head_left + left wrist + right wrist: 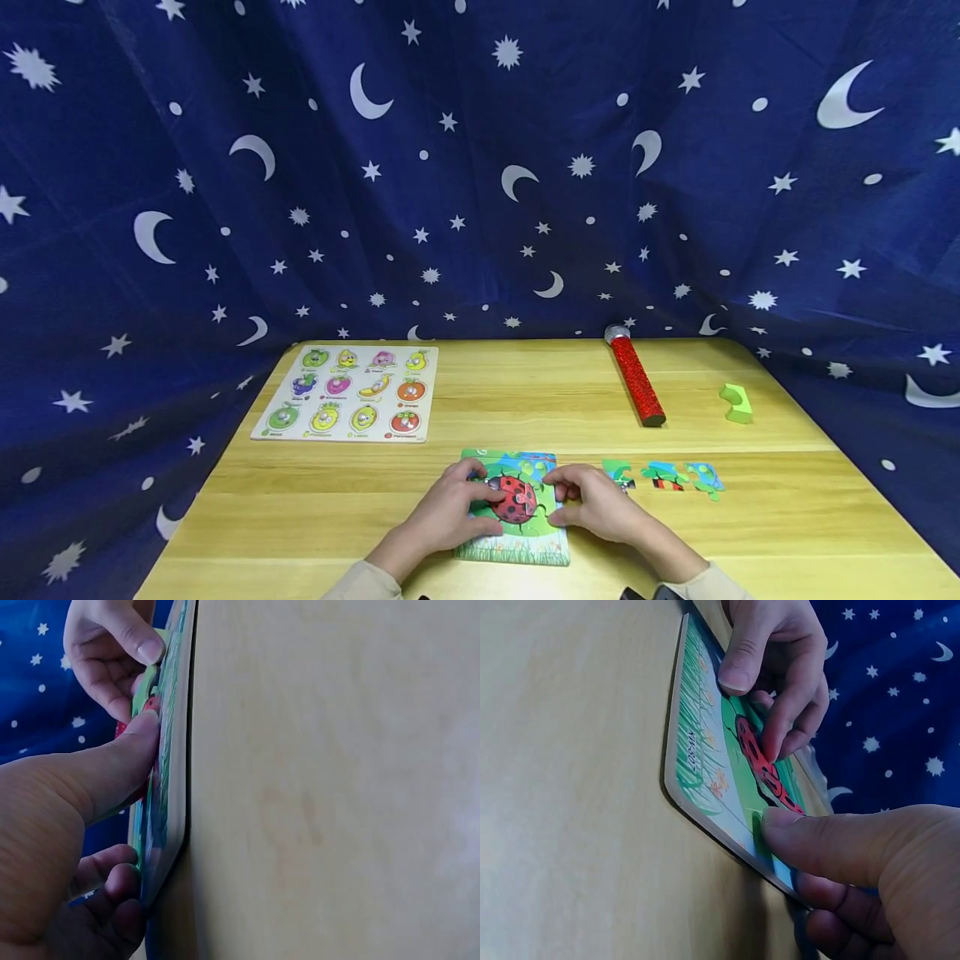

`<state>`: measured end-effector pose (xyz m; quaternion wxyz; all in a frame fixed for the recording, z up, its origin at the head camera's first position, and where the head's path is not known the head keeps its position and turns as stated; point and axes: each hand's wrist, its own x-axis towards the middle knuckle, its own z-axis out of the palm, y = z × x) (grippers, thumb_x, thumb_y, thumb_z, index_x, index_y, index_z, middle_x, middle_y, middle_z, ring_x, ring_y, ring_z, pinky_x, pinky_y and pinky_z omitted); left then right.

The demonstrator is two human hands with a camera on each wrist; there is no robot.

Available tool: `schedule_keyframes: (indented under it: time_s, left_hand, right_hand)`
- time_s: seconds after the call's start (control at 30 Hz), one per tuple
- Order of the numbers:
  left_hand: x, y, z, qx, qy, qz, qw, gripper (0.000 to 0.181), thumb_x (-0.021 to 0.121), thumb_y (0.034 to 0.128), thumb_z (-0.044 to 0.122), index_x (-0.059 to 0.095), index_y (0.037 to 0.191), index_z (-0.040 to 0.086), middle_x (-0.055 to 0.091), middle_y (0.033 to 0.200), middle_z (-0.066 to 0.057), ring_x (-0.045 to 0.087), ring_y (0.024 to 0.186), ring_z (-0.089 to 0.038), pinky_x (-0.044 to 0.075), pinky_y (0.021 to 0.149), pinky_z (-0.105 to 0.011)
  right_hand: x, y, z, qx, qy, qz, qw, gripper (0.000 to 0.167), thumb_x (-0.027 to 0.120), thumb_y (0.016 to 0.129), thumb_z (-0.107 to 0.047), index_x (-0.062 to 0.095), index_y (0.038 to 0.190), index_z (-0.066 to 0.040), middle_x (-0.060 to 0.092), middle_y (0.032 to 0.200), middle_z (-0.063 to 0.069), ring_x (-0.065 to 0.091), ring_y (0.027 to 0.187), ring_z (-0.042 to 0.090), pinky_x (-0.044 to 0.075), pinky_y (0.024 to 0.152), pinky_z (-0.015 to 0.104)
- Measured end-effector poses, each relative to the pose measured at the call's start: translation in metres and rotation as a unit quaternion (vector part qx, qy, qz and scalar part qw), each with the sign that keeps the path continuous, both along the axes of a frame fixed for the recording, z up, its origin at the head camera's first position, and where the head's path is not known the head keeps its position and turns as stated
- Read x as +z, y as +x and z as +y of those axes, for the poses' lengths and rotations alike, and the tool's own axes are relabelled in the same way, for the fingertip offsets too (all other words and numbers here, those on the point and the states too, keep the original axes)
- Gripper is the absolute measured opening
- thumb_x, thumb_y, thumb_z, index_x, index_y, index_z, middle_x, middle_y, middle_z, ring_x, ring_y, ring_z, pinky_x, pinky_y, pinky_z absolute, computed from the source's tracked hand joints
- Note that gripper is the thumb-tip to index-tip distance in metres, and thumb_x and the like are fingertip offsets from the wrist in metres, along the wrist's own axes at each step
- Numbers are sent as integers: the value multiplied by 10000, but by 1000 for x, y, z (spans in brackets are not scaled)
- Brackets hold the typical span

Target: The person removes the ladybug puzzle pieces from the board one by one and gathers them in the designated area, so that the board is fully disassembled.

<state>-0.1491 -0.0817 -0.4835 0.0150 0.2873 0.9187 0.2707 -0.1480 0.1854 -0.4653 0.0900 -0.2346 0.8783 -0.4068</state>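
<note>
A ladybug jigsaw board lies near the table's front edge, its red ladybug in the middle. My left hand rests on its left part, thumb and a fingertip touching the picture. At the board's right edge, my right hand holds a green puzzle piece between thumb and fingers; the left wrist view shows the piece slightly tilted. The right wrist view has the right thumb on the green area beside the ladybug, its other fingers partly hidden at the board's edge.
Loose puzzle pieces lie right of the board. A fruit peg board is at the back left. A red glittery microphone-like stick and a lime-green block lie at the back right. A starry blue curtain hangs behind.
</note>
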Motion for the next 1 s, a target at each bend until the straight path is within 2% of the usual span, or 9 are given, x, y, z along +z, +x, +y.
schedule_keyframes:
  time_s: [0.17,0.33,0.53,0.67,0.87,1.0]
  left_hand:
    - [1,1,-3,-67,79,134,9999,423,799,753,470,752,1125,274,559,1151,33,506,1060,-138,468,921,-344]
    - [1,1,-7,-167,157,316,9992,382,809,749,441,767,1081,256,519,976,111,430,903,-29,432,791,-222]
    - [-1,2,-12,-198,258,268,9991,360,817,755,410,770,1074,249,522,946,116,423,857,-5,421,765,-195]
    - [-3,2,-13,-178,322,186,9992,370,818,756,406,768,1084,243,534,982,98,444,880,-7,442,790,-211]
    - [-4,3,-17,-165,466,55,9988,380,805,764,432,765,1091,241,533,997,89,448,870,-8,439,767,-209]
    - [-5,2,-22,-180,722,-163,9971,372,788,781,444,763,1087,234,534,983,104,463,844,-6,428,731,-200]
  right_hand:
    - [0,3,3,-54,-77,-6,10000,423,813,779,-164,661,1130,16,588,827,6,490,718,2,443,653,198]
    - [3,7,9,-139,-27,102,9998,439,823,775,-207,670,1134,-4,571,808,-3,479,714,8,427,651,198]
    - [7,19,28,-180,-262,158,9994,456,808,797,-221,657,1157,15,553,820,1,473,740,9,425,647,199]
    - [4,30,56,-326,-261,200,9989,433,791,818,-238,655,1155,-1,534,830,-13,466,755,19,406,642,206]
    - [-1,47,116,-694,-151,152,9974,430,767,842,-211,639,1192,5,517,836,-36,463,741,11,389,595,228]
    - [-6,60,159,-1250,121,204,9919,421,760,844,-162,632,1192,38,493,823,-64,438,711,-13,361,563,240]
